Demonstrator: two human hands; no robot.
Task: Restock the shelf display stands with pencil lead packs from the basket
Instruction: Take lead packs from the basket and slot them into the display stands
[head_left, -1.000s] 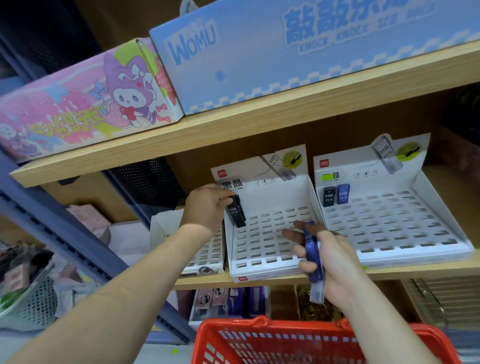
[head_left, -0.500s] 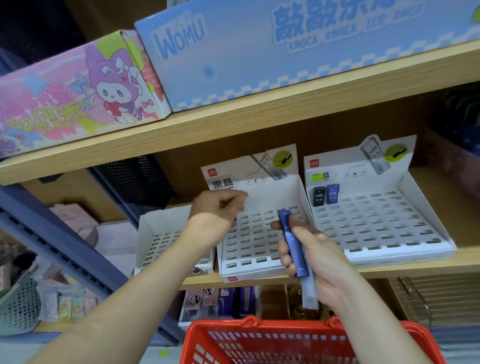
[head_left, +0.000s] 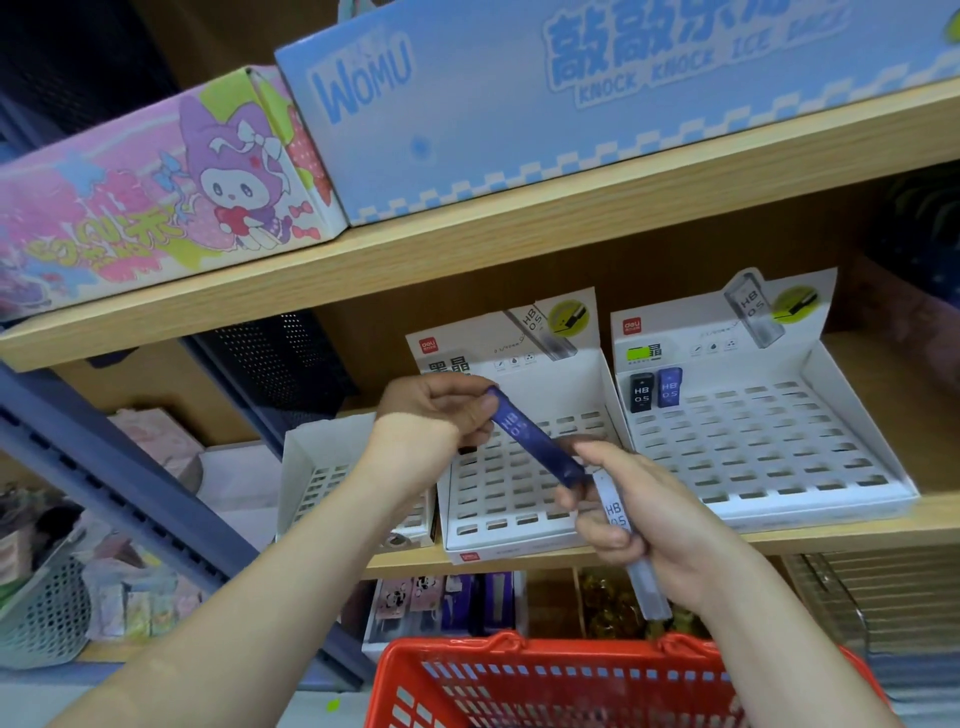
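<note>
Left hand (head_left: 436, 415) and right hand (head_left: 639, 525) are pinching opposite ends of a blue lead pack (head_left: 535, 439), seemingly light, rigid and slick, above the middle display stand (head_left: 519, 499) near the shelf's (head_left: 831, 535) front edge, the right hand also clamping a clear pack (head_left: 623, 535).

head cam, close, looks fwd/down at shelf (head_left: 519, 244), hands low.

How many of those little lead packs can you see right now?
4: black pack and blue pack slotted in the right stand, dark blue pack between both hands, clear pack in the right hand. Others may be hidden.
</note>
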